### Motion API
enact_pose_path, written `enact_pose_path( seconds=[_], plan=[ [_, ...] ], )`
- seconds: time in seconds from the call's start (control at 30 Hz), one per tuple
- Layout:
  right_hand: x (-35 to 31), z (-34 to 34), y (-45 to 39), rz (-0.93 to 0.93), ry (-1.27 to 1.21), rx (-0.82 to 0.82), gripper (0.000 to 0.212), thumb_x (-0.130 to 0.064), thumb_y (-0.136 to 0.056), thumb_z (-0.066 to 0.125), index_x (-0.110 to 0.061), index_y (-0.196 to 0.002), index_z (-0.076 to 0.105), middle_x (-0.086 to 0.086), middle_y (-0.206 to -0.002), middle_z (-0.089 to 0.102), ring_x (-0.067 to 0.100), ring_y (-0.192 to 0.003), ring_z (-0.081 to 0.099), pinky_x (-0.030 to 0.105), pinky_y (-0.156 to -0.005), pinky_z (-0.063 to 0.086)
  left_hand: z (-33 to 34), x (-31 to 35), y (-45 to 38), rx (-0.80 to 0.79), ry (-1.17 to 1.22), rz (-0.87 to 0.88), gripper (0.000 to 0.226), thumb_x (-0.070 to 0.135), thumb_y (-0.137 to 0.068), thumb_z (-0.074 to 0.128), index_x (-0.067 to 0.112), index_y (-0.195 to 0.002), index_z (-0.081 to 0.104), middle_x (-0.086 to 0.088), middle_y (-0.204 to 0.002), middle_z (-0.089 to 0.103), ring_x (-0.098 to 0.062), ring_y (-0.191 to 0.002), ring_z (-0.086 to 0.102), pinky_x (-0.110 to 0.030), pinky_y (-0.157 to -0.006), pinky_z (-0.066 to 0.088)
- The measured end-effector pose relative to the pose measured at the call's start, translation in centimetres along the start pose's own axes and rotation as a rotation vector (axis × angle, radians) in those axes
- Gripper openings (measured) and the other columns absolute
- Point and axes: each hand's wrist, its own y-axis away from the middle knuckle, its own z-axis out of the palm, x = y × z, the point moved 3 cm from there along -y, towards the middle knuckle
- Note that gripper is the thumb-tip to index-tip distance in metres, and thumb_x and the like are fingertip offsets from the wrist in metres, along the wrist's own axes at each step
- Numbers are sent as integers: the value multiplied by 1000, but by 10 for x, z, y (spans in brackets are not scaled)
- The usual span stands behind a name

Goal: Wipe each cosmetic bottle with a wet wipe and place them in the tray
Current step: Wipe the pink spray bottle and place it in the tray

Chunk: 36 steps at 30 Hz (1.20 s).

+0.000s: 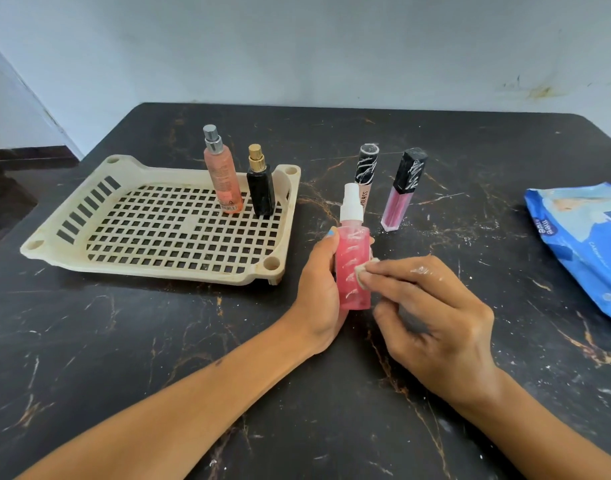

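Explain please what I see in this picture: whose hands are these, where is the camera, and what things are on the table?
There is no machine. A person wears the camera on the head, so you look down at their own hands. The left hand holds a pink spray bottle with white smears. The right hand presses a small wipe against it. On the dark table a cream tray holds two standing bottles, a peach spray bottle and a black bottle. Two smeared lip gloss tubes stand beside the tray. At the right edge lies a blue wipes pack.
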Motion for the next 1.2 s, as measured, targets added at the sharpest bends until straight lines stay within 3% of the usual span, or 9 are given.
enact_pose_path(
  seconds=[0.23, 0.37, 0.53, 0.67, 0.83, 1.0, 1.13, 1.2],
  plan=[
    [2, 1, -1, 6, 22, 13, 18, 10, -78, 66, 3, -91, 76, 9, -95, 71, 17, -88, 64, 22, -84, 52, 1, -1, 1, -10, -24, 5, 41, 34, -97, 26, 10, -83, 56, -3, -70, 52, -9, -62, 52, -21, -62, 46],
    [-4, 1, 2, -105, 20, -28, 16, 12, -75, 64, 5, -84, 76, 11, -89, 72, 19, -84, 64, 21, -83, 51, 2, -1, 2, -44, -47, -15, 44, 35, -97, 27, 8, -80, 57, -2, -67, 54, -10, -62, 51, -22, -64, 44],
    [3, -1, -2, -15, 53, 41, 16, 5, -86, 61, 4, -93, 75, 7, -99, 68, 18, -90, 63, 24, -85, 51, 2, -2, 1, -59, -73, 2, 40, 32, -98, 27, 10, -87, 58, 3, -68, 64, -7, -66, 61, -21, -66, 50],
    [0, -1, 0, -68, 39, 9, 15, 12, -76, 66, 4, -84, 76, 10, -90, 71, 18, -84, 64, 24, -80, 53, 1, -3, 1, -79, -81, -15, 35, 42, -87, 40, 10, -94, 52, 2, -69, 58, -8, -63, 56, -22, -64, 47],
    [9, 0, -4, 38, 72, 67, 21, 10, -85, 62, 4, -102, 72, 9, -105, 67, 21, -94, 64, 28, -87, 53, 1, -3, 0, -109, -37, 33, 35, 38, -80, 42, 9, -96, 55, -2, -80, 62, -12, -77, 58, -25, -74, 49],
    [5, -1, -1, -8, 43, 54, 18, 10, -81, 62, 4, -92, 75, 10, -96, 70, 18, -89, 64, 26, -82, 53, 0, -4, -1, -117, -57, 2, 36, 38, -81, 49, 7, -99, 51, -1, -76, 58, -10, -70, 58, -23, -67, 50],
    [9, 2, -6, 35, 97, 77, 21, 3, -91, 55, 5, -106, 70, 9, -108, 64, 21, -97, 62, 27, -90, 51, 2, -4, -1, -150, -54, 49, 32, 34, -84, 45, 8, -100, 56, -5, -87, 62, -12, -81, 60, -22, -72, 53],
    [6, 3, -5, -2, 88, 61, 20, 6, -88, 59, 6, -103, 71, 11, -106, 65, 21, -95, 62, 26, -89, 51, 0, -4, -1, -146, -62, 39, 35, 34, -83, 45, 7, -102, 56, -4, -85, 63, -12, -81, 61, -23, -73, 52]
  ],
)
